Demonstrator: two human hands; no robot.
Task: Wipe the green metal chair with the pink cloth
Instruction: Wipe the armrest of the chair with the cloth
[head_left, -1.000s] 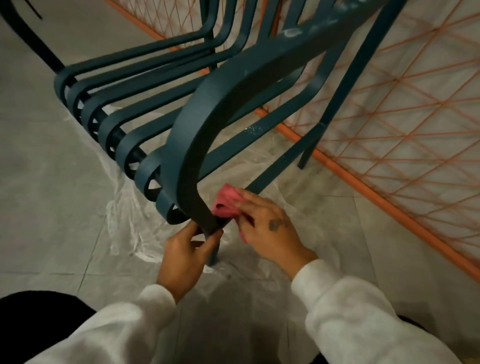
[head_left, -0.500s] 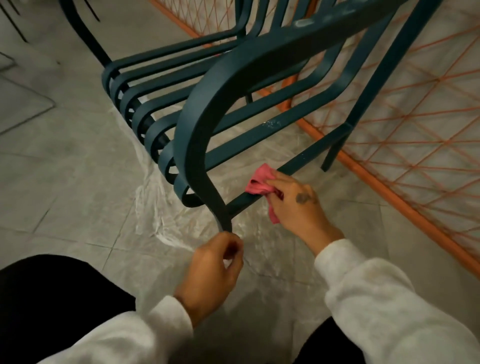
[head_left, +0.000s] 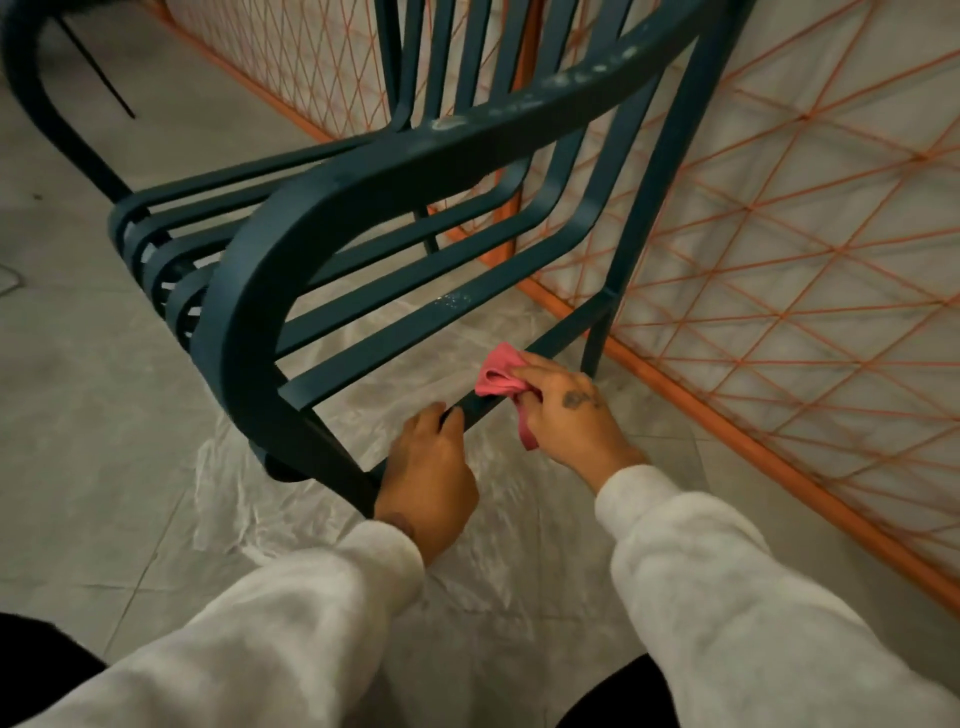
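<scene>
"Cloth first, in the head view: where does it sit against the grip?"

"The pink cloth (head_left: 497, 375) is bunched under the fingers of the right grip (head_left: 566, 410), which is clenched around it. Most of the wad pokes out beyond the fingertips, and a narrow tail hangs below the palm."

"Is it on the chair?"

"Yes. The wad is pressed onto the lower side rail (head_left: 563, 336) of the green metal chair (head_left: 322, 208), roughly midway between front leg and rear leg."

"And the other one?"

"The left grip (head_left: 431, 467) is wrapped around that same rail, fingers curled over its top. It sits just beside the cloth, on the side nearer the front leg. The two grips do not touch, and a short bare stretch of rail shows between them."

"How does the chair stand?"

"On its legs, on a crinkled clear plastic sheet (head_left: 291, 519) spread over the grey tiled floor (head_left: 78, 364). Its curved armrest arches above both grips, with pale dusty smears along the top. One seat slat carries a whitish speckled patch."

"Anything around it?"

"An orange mesh fence (head_left: 779, 270) runs just behind the chair on the right. White sleeves (head_left: 727, 597) cover both forearms, and the back of the right grip bears a small dark mark."
</scene>
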